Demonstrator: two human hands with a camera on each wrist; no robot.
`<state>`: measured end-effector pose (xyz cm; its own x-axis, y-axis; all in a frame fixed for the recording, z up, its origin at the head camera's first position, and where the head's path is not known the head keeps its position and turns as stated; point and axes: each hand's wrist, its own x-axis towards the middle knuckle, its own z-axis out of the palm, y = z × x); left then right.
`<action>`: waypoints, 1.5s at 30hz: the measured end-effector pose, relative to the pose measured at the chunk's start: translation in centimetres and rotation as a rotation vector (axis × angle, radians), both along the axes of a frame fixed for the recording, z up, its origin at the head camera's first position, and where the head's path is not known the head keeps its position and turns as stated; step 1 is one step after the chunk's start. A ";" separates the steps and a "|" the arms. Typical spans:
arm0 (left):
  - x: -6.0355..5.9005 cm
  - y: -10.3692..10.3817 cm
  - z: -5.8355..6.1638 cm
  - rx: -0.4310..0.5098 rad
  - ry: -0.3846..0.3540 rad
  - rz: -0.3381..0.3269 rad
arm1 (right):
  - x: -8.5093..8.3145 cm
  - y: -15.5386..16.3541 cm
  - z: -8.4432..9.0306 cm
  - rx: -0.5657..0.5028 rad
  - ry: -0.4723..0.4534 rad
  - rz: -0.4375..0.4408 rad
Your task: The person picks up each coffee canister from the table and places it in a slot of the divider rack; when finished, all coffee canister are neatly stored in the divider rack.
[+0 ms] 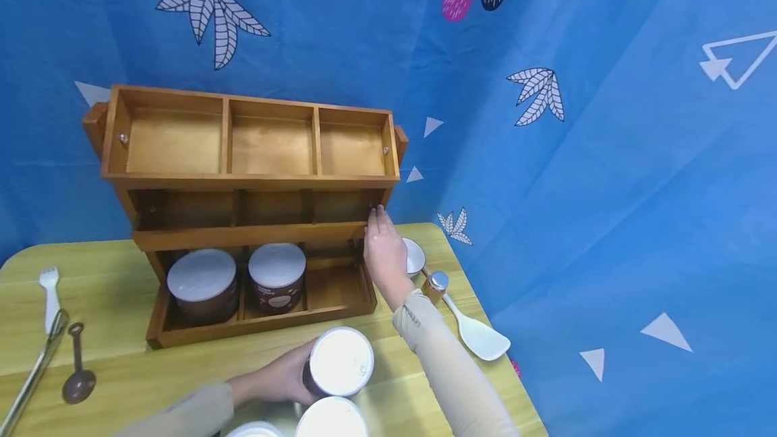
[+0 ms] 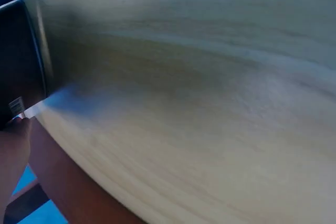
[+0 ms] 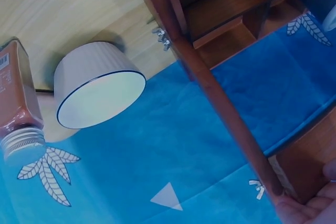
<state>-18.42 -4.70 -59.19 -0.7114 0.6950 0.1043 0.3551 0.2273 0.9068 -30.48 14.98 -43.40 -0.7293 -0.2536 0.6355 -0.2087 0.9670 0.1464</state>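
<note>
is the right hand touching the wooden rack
Touching: the head view shows the right hand with straight fingers against the right end of the wooden rack.

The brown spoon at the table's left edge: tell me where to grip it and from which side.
Grip the brown spoon at mid-handle, coming straight down from above. It lies flat, bowl toward the table's near edge, ringed handle end pointing away. The thin handle has bare wood on both sides; the metal tongs lie apart on its left.

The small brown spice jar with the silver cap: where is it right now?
In the head view the spice jar stands on the table right of the wooden rack, just behind the right hand's wrist, between the white bowl and white spatula.
</note>
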 end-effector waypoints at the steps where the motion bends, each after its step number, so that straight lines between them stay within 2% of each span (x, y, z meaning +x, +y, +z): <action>1: 0.0 0.0 -0.2 0.019 -0.011 -0.008 | 0.1 -0.1 0.0 0.003 -0.006 0.001; 5: -0.1 0.0 -0.7 0.087 -0.015 -0.032 | 0.3 -0.5 0.0 0.001 -0.017 0.004; 9: -0.5 0.3 -0.5 0.152 0.003 -0.077 | 0.2 -0.4 0.0 0.008 -0.004 0.000; 13: -0.9 0.9 -0.3 0.177 0.029 -0.096 | 0.1 -0.1 0.0 0.013 -0.013 -0.005; 19: -0.9 1.6 -0.3 0.167 -0.045 -0.063 | -0.1 0.2 -0.2 0.005 -0.005 -0.012; 21: -1.0 1.8 -0.2 0.164 -0.053 -0.021 | -0.1 0.2 -0.2 0.005 0.005 -0.008; 24: -1.4 2.0 0.4 0.180 -0.018 0.064 | 0.0 0.0 -0.1 0.006 -0.004 -0.005; 28: -2.4 2.1 2.5 0.188 0.034 0.215 | 0.0 0.0 -0.1 0.004 -0.040 -0.022; 31: -3.3 2.3 4.0 0.208 0.039 0.320 | 0.0 0.1 -0.1 0.002 -0.042 -0.027; 33: -3.9 2.7 4.5 0.212 0.043 0.383 | 0.0 0.2 -0.1 0.003 -0.041 -0.030; 40: -6.1 4.7 5.1 0.143 0.052 0.623 | 0.1 0.4 0.0 0.005 -0.037 -0.034; 45: -7.8 5.7 4.9 0.094 0.077 0.749 | 0.0 -0.1 0.0 0.006 -0.006 -0.025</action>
<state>-26.20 1.00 -54.33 -0.9781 0.0144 0.2074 0.1989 0.3557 0.9132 -30.49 14.91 -43.40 -0.7391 -0.2390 0.6298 -0.1852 0.9710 0.1511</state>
